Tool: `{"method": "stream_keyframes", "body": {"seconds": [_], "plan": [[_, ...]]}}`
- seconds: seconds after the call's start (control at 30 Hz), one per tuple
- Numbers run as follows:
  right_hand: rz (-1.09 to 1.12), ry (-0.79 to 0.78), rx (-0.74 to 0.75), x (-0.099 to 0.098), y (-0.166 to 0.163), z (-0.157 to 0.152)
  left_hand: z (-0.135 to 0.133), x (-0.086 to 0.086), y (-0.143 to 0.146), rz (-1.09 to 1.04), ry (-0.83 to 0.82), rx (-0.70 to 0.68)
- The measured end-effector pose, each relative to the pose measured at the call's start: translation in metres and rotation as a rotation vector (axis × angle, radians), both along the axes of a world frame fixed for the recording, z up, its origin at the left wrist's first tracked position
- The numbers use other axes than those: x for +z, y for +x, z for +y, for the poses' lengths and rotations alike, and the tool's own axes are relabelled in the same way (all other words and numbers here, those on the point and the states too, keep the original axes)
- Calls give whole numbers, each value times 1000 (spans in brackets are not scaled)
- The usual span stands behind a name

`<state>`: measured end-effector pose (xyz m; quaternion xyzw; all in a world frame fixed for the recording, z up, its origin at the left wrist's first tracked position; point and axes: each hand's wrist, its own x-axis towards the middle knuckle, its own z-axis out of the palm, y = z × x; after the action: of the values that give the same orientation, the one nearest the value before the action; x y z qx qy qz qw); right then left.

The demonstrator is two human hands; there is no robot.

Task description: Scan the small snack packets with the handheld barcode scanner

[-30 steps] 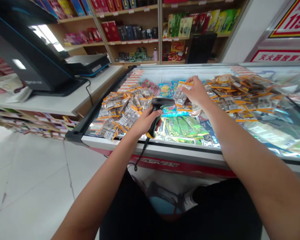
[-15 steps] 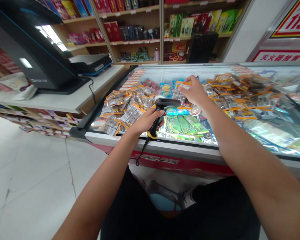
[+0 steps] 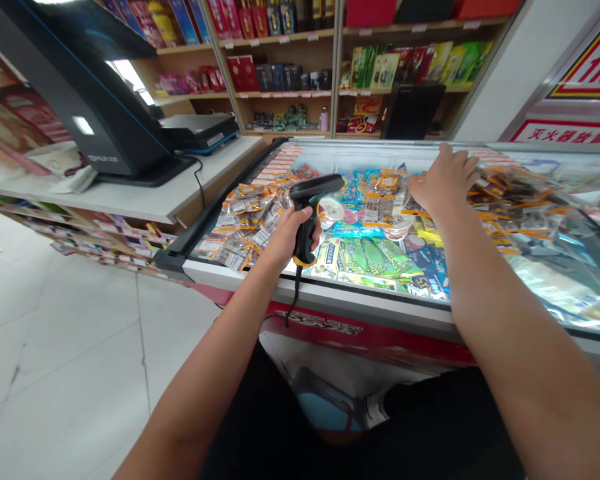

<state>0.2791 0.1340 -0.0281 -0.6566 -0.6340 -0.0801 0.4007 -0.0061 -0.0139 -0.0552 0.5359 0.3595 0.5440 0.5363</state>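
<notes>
My left hand (image 3: 296, 233) is wrapped round the grip of a black barcode scanner (image 3: 306, 223) with a yellow base and a cable hanging down. The scanner's head is over the glass-topped freezer. My right hand (image 3: 445, 180) is open, its fingers apart, at the near edge of the right pile of snack packets (image 3: 510, 200); whether it touches a packet, I cannot tell. Small clear packets with orange edges (image 3: 380, 200) lie between my hands. Another heap of such packets (image 3: 247, 217) spreads left of the scanner, partly hidden by it.
Under the glass of the freezer (image 3: 330, 291) are green ice-cream packs (image 3: 375, 257) and tubs. A counter (image 3: 145, 203) at left bears a checkout machine (image 3: 105, 113) and a scale (image 3: 197, 130). Stocked shelves (image 3: 285, 93) stand behind.
My right hand has let go of a packet in the middle and moved right to the other pile. My left hand still holds the scanner, its head now tilted more. The view has shifted slightly.
</notes>
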Motion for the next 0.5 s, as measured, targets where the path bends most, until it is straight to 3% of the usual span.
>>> {"method": "stream_keyframes", "body": {"seconds": [0.03,0.1,0.2,0.27,0.37,0.5], "plan": [[-8,49,50,0,-8,-4,-3,3,-5,-4,15,26],[41,49,295,-5,-36,-15,-9,7,-17,-6,40,76],[121,-130,749,-23,-92,-34,-16,7,-36,-24,53,131],[53,-154,922,-39,-124,-46,-18,3,-46,-37,55,176],[-73,-120,964,-56,-148,-57,-19,-6,-52,-36,52,252],[-119,-171,893,-59,-147,-55,-18,-13,-50,-46,68,256]]}}
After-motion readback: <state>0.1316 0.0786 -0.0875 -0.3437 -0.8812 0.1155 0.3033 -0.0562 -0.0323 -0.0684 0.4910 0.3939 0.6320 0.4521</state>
